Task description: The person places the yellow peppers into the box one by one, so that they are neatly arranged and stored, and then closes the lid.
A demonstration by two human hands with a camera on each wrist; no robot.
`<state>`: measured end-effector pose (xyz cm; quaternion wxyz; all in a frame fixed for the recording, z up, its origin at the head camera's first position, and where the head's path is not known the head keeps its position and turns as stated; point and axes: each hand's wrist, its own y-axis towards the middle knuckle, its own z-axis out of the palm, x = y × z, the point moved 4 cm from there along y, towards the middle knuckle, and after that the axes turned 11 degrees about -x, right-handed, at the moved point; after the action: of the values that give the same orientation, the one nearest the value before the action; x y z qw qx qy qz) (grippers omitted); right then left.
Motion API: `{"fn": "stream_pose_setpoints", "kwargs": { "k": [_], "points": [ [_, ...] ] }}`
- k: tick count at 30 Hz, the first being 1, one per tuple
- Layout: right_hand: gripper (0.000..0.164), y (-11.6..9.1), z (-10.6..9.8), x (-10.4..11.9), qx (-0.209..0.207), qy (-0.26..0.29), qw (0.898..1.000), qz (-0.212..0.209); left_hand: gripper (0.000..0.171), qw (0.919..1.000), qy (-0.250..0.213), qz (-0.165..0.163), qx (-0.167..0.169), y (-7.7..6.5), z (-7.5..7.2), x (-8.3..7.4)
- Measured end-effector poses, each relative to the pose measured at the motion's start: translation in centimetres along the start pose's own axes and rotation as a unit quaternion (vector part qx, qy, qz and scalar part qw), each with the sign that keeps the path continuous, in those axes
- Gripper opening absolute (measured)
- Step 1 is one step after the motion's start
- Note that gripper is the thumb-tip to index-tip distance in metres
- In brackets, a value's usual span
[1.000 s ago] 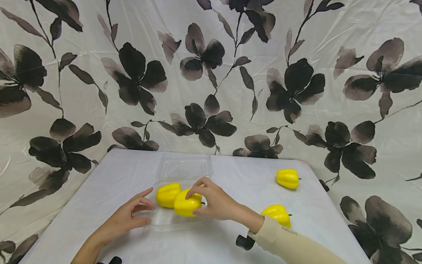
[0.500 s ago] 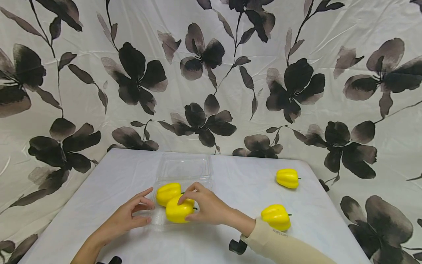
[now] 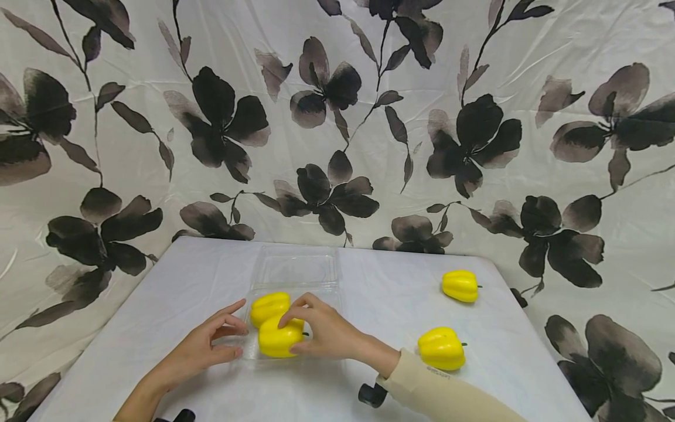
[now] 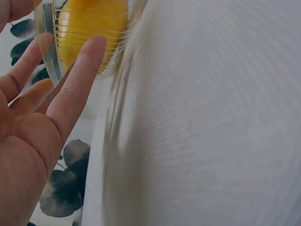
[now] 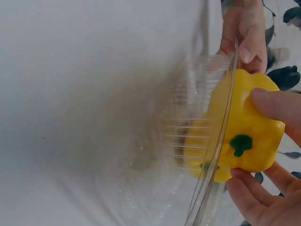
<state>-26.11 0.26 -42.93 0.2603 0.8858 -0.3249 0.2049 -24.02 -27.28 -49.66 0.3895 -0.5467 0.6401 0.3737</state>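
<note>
A clear plastic clamshell container stands on the table with its lid (image 3: 295, 271) laid back. My right hand (image 3: 331, 332) grips a yellow bell pepper (image 3: 275, 340) between thumb and fingers, at the container's front left. In the right wrist view this pepper (image 5: 249, 127) sits partly below the container's rim (image 5: 229, 101), its green stem facing the camera. Just behind it, a second yellow bell pepper (image 3: 268, 306) lies inside the container. My left hand (image 3: 208, 343) is at the container's left wall, fingers extended and slightly bent; whether they touch the wall I cannot tell.
Two more yellow bell peppers lie on the white table (image 3: 379, 293) to the right, one nearer (image 3: 442, 349) and one farther back (image 3: 460, 286). A floral cloth (image 3: 337, 123) hangs behind the table. A black device (image 3: 372, 395) shows below the right wrist.
My right hand has moved left and nearer the front edge, carrying the bell pepper from the container's middle to its front left. The left hand has stayed in place.
</note>
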Motion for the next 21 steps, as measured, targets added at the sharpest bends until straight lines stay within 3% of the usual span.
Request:
{"fn": "stream_pose_setpoints", "kwargs": {
  "k": [21],
  "points": [
    [0.041,0.8,2.1,0.0,0.003,-0.007,1.000,-0.012,0.042,0.9999,0.007,0.010,0.005,0.0,0.1,0.0]
  ]
}}
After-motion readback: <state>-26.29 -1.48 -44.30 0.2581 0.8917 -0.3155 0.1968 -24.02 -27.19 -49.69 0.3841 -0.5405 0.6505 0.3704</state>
